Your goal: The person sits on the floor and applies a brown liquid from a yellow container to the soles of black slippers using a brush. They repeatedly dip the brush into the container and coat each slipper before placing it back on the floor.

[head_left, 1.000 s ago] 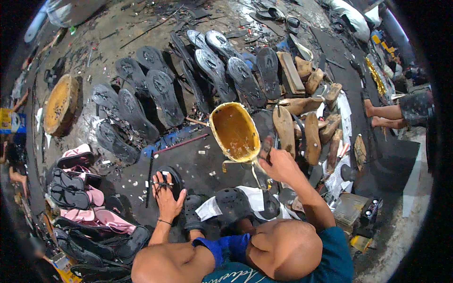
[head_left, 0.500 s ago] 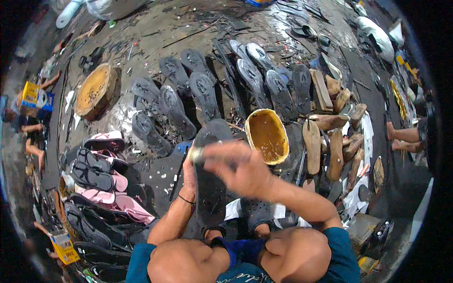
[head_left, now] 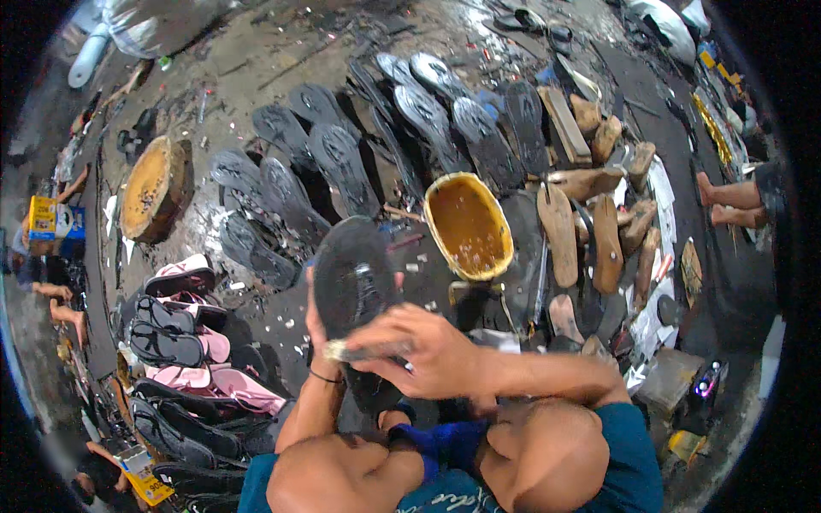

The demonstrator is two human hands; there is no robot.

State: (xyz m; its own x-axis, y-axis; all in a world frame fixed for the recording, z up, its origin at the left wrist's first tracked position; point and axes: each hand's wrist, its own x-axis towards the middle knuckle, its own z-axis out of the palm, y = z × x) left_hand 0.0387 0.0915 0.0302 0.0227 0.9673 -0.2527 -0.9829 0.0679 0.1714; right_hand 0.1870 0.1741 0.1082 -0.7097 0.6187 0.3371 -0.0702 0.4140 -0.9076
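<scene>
A black sandal sole [head_left: 349, 275] stands in front of my knees, its wide end pointing away from me. My left hand [head_left: 315, 321] is closed around it from below, thumb side at its left edge and fingertips showing at its right. My right hand [head_left: 432, 350] grips a brush [head_left: 376, 349] with a pale bristle tip, held across the lower part of the sole near my left wrist. Whether the bristles touch the sole I cannot tell. Just beyond, to the right, a yellow-rimmed tub [head_left: 508, 254] holds amber liquid.
Wet-looking black soles [head_left: 342, 167] lie in rows beyond my hands. Wooden shoe lasts [head_left: 560, 239] are on the right, pink and black sandals [head_left: 167, 342] piled on the left. A round wooden block [head_left: 147, 192] stands farther left. Other people's legs [head_left: 731, 201] show at both sides.
My right hand has brought the brush down toward me, from the sole's upper left to its lower part. The sole has tilted and shifted slightly left. The whole view has shifted somewhat.
</scene>
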